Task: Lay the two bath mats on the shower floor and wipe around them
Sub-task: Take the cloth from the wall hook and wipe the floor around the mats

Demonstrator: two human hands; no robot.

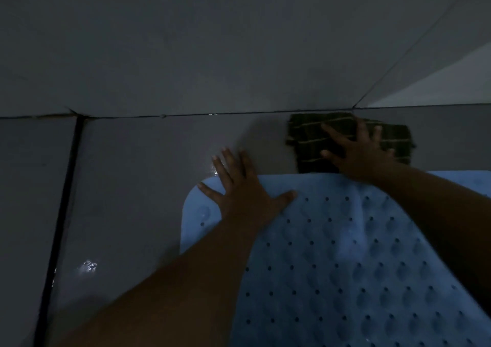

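A light blue bath mat with rows of small holes and bumps lies flat on the grey tiled shower floor, filling the lower right. My left hand rests flat, fingers spread, on the mat's far left corner, fingertips over the wet tile. Just beyond the mat's far edge a dark green cloth with thin pale stripes lies on the floor against the wall. My right hand presses flat on that cloth with fingers spread. Only one mat is in view.
The grey tiled wall meets the floor directly behind the cloth. A dark grout line runs down the floor at the left. Wet glints show on the floor tile left of the mat. The scene is dim.
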